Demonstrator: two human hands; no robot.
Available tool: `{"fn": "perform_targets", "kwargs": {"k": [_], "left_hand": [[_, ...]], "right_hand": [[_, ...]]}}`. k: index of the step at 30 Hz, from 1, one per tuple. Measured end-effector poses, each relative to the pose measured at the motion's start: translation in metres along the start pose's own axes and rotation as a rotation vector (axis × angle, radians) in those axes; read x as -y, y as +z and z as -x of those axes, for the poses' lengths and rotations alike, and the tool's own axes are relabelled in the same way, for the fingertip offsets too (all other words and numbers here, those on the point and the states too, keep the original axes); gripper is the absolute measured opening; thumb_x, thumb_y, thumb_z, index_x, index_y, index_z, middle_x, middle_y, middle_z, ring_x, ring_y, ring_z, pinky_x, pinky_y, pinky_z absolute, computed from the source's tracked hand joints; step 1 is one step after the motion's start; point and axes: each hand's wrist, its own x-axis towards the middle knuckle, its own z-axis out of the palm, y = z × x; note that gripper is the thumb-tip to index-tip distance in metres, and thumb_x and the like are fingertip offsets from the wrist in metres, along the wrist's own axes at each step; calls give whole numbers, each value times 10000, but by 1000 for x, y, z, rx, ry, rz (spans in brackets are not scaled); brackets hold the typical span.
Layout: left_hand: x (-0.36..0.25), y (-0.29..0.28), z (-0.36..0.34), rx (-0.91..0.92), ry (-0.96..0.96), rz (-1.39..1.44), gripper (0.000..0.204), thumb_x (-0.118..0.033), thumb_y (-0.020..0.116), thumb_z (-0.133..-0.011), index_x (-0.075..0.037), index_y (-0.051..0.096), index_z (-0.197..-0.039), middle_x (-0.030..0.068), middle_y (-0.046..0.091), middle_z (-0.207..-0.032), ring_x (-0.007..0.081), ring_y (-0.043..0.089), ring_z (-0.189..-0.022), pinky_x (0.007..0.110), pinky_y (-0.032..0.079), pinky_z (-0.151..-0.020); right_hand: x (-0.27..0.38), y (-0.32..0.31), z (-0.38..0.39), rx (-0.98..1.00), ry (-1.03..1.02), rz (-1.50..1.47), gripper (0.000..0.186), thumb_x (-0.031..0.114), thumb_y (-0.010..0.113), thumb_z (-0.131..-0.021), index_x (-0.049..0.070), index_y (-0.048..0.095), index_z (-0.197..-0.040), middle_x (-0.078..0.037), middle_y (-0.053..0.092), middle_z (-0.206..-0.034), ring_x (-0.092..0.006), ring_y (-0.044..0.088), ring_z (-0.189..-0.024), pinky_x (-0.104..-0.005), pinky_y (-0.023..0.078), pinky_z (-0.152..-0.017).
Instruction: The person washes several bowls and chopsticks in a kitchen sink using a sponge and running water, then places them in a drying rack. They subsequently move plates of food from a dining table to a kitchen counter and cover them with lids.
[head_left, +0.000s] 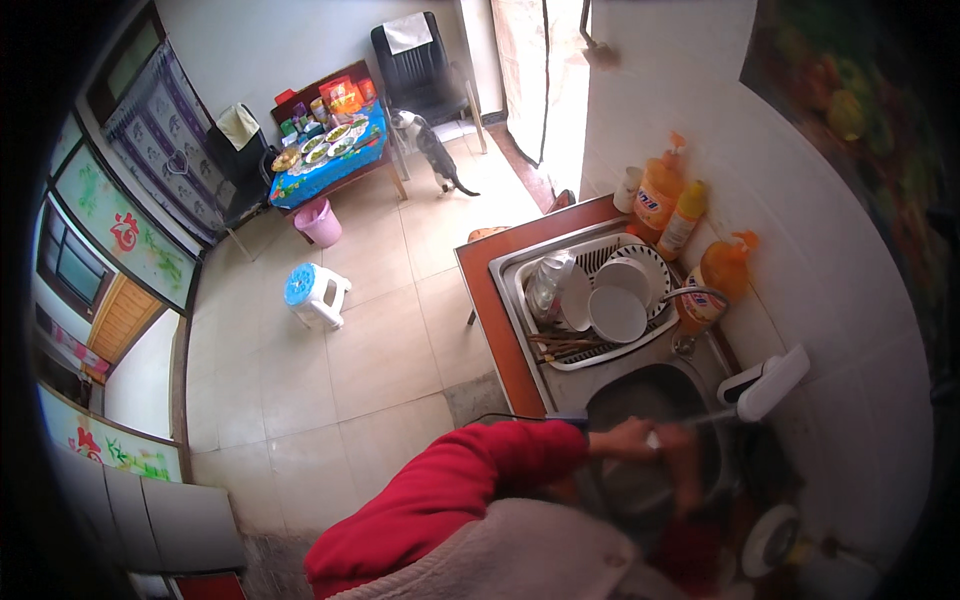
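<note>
My left hand (628, 439), below a red sleeve, reaches over the metal sink (640, 388). Its fingers look curled round a small white thing (653, 440) that I cannot make out. My right hand (682, 450) meets it from the right, its fingers smeared by motion. Just beyond the hands, a white tap (772, 383) sticks out from the wall, its thin spout pointing at the basin. Part of the basin is hidden beneath my hands and arms.
Behind the sink, a white dish rack (572, 358) holds white bowls (617, 314), chopsticks (563, 343) and clear glasses (547, 284). Orange pump bottles (657, 190) line the wall. Across the floor are a stool (318, 294), a pink bin (318, 222), a cat (428, 150) and a food-laden table (328, 180).
</note>
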Motion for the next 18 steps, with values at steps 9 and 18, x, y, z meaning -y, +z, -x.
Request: {"fn": "perform_targets", "kwargs": {"k": [9, 18], "left_hand": [[-2, 8, -8, -320, 279, 169, 554, -187, 620, -594, -22, 497, -1108, 201, 525, -1032, 347, 466, -1035, 391, 394, -866], [14, 32, -18, -441, 415, 1, 678, -131, 594, -608, -57, 365, -1242, 226, 387, -1161, 375, 376, -1109, 398, 321, -952]], "right_hand": [[-31, 50, 52, -126, 396, -433, 246, 159, 447, -840, 34, 489, -1048, -126, 518, -1028, -231, 499, -976, -305, 387, -841], [4, 128, 131, -74, 597, -873, 434, 218, 345, -880, 43, 263, -1269, -127, 321, -1271, -211, 334, -1176, -314, 260, -986]]}}
